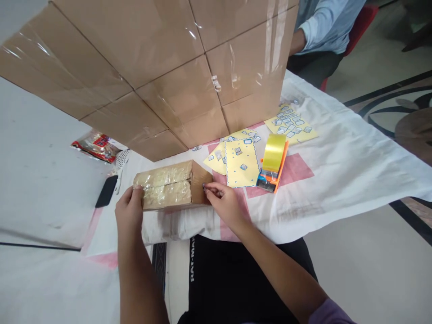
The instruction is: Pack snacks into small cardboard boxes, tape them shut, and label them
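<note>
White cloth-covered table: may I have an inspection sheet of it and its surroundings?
Surface: white cloth with pink patches.
Job's things: small brown cardboard box with shiny taped top; orange plastic tape dispenser with yellow roll.
Clutter: yellow paper sheets, black phone, red-and-clear plastic packet.
Hands: left hand grips the box's left end; right hand touches its right end.
Cables: nothing certain; thin dark line at left unclear.
Surroundings: taped brown cardboard boxes behind; another person's light-blue sleeve.

Matt cardboard on the small box (175, 191), under wrinkled, glossy clear tape (164, 183). Smooth cardboard with shiny clear strips (272, 31) on the stacked boxes (168, 81). Glossy plastic for the yellow tape roll (274, 150). Printed paper for the yellow cards (241, 176). Creased, matt fabric for the tablecloth (334, 153).
</note>
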Motion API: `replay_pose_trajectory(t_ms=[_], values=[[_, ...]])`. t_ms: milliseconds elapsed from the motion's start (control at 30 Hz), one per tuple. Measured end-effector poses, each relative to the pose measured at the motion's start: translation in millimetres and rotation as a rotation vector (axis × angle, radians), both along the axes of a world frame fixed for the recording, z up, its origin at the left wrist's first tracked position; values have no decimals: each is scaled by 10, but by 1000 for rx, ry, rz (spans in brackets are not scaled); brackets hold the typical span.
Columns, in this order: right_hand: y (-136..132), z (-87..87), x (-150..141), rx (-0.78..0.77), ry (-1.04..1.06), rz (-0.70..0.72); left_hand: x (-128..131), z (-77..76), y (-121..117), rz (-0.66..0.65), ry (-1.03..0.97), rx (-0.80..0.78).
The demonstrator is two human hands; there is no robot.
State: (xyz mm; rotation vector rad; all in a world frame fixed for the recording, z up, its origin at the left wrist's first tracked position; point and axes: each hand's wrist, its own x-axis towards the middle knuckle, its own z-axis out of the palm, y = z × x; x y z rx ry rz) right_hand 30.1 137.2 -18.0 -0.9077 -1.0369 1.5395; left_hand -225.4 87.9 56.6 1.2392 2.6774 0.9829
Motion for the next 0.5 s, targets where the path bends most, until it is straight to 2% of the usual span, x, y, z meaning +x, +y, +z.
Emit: replay_pose_trajectory(t_ms=[133,333,500], values=[[-33,4,10,-2,-23,6,13,10,17,21,-67,51],[-44,32,12,8,-58,-80,71,45,13,29,-110,89],[-66,23,14,78,-114,-93,136,96,15,49,-131,93]])
